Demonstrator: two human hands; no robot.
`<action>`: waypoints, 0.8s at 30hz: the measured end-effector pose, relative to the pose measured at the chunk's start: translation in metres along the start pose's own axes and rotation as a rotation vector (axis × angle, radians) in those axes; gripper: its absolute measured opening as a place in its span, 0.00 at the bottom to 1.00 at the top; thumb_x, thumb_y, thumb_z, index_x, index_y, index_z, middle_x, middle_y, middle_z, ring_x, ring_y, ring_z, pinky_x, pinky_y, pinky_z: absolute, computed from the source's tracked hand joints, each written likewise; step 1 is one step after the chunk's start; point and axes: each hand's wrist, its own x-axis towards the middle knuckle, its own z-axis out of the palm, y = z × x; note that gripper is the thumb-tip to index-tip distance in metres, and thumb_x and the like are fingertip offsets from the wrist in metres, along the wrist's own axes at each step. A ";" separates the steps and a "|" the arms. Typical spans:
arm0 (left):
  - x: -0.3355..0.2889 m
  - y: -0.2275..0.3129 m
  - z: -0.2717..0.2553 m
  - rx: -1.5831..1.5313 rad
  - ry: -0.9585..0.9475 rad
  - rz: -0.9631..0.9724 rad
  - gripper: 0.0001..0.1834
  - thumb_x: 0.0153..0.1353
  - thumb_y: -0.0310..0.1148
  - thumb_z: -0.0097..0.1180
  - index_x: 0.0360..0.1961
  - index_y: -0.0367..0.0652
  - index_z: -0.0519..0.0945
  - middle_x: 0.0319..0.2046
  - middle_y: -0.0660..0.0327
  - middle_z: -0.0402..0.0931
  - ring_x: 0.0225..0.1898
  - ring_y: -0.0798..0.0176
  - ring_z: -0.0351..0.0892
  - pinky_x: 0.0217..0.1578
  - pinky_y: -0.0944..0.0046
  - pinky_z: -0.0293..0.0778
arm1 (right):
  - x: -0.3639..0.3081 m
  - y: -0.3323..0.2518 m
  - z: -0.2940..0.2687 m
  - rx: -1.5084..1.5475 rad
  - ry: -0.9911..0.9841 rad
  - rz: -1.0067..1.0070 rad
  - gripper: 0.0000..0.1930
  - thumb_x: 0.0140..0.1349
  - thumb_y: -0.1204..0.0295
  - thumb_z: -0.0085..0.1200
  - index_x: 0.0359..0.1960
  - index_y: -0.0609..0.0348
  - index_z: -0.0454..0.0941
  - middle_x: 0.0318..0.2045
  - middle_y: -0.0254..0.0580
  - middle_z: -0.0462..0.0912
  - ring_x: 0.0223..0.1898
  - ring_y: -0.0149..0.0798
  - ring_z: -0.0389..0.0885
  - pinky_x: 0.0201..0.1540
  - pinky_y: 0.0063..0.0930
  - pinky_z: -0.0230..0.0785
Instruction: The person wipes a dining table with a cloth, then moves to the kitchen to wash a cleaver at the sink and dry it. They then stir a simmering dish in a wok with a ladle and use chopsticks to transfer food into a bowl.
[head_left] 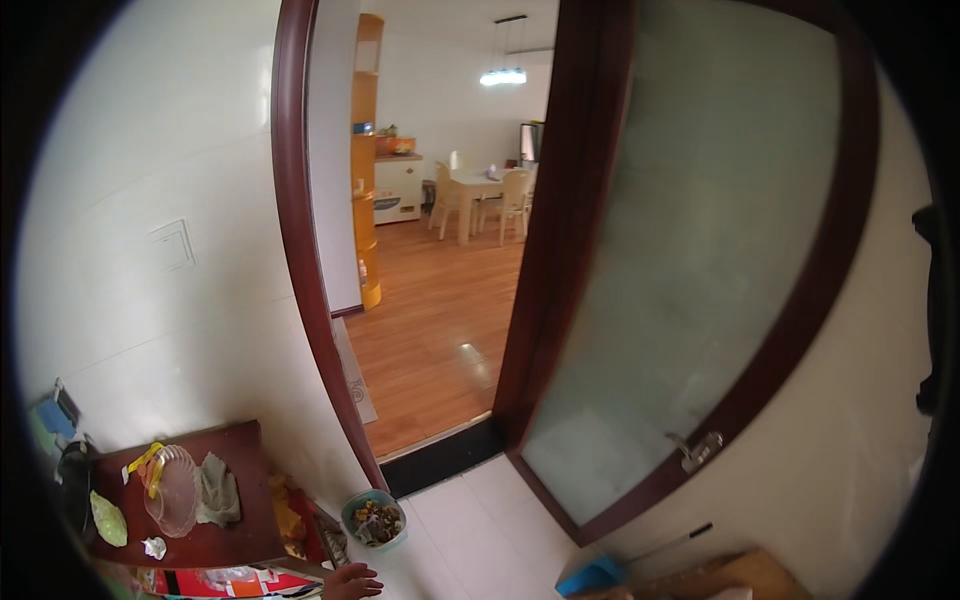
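Observation:
Low at the bottom edge, left of the middle, my left hand (pixel 350 581) shows only in part, its fingers stretched out to the right with nothing seen in them. It is nearest to the front right corner of a dark red wooden cabinet (pixel 262 535). On the cabinet top lie a clear scalloped dish (pixel 176 500), a grey cloth (pixel 216 488), a green leaf-shaped object (pixel 108 519), a yellow strip (pixel 153 470) and a crumpled white scrap (pixel 154 548). Just beyond the hand, a waste bin (pixel 374 519) full of rubbish stands on the floor. My right hand is out of sight.
Ahead, a doorway with a black sill (pixel 445 462) opens onto a wooden floor (pixel 440 330), with a white table (pixel 470 184) and chairs far back. A frosted glass door (pixel 690 250) stands open at the right. Near its foot lies a blue dustpan (pixel 592 576).

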 end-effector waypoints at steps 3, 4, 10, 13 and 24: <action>0.030 0.013 0.034 -0.065 0.051 0.125 0.24 0.75 0.32 0.55 0.68 0.31 0.73 0.56 0.46 0.81 0.50 0.48 0.87 0.53 0.51 0.84 | 0.083 -0.105 0.133 0.076 -0.305 -0.145 0.27 0.71 0.77 0.56 0.72 0.61 0.71 0.59 0.51 0.81 0.55 0.46 0.81 0.57 0.37 0.77; 0.050 0.017 0.045 -0.064 0.065 0.098 0.24 0.75 0.32 0.56 0.67 0.31 0.73 0.56 0.46 0.82 0.50 0.49 0.88 0.53 0.51 0.85 | 0.103 -0.132 0.159 0.105 -0.379 -0.160 0.27 0.70 0.78 0.57 0.71 0.61 0.72 0.58 0.50 0.81 0.54 0.45 0.81 0.55 0.35 0.77; 0.195 0.059 0.090 -0.078 0.054 0.060 0.22 0.73 0.30 0.58 0.64 0.31 0.76 0.54 0.49 0.83 0.49 0.52 0.88 0.51 0.55 0.86 | 0.171 -0.220 0.260 0.200 -0.679 -0.327 0.10 0.66 0.78 0.61 0.47 0.69 0.83 0.60 0.56 0.83 0.57 0.50 0.83 0.58 0.40 0.78; 0.262 0.096 0.111 -0.050 0.080 0.079 0.22 0.72 0.29 0.59 0.63 0.32 0.76 0.52 0.51 0.83 0.48 0.54 0.88 0.50 0.56 0.87 | 0.237 -0.239 0.257 0.162 -0.709 -0.164 0.07 0.68 0.76 0.59 0.43 0.68 0.83 0.58 0.57 0.84 0.55 0.54 0.84 0.58 0.42 0.78; 0.465 0.177 0.167 -0.079 0.173 0.041 0.19 0.67 0.23 0.57 0.60 0.34 0.78 0.49 0.53 0.83 0.42 0.56 0.89 0.42 0.59 0.87 | 0.446 -0.351 0.233 -0.045 -0.698 -0.412 0.11 0.74 0.69 0.50 0.49 0.63 0.80 0.38 0.57 0.84 0.39 0.58 0.85 0.45 0.43 0.78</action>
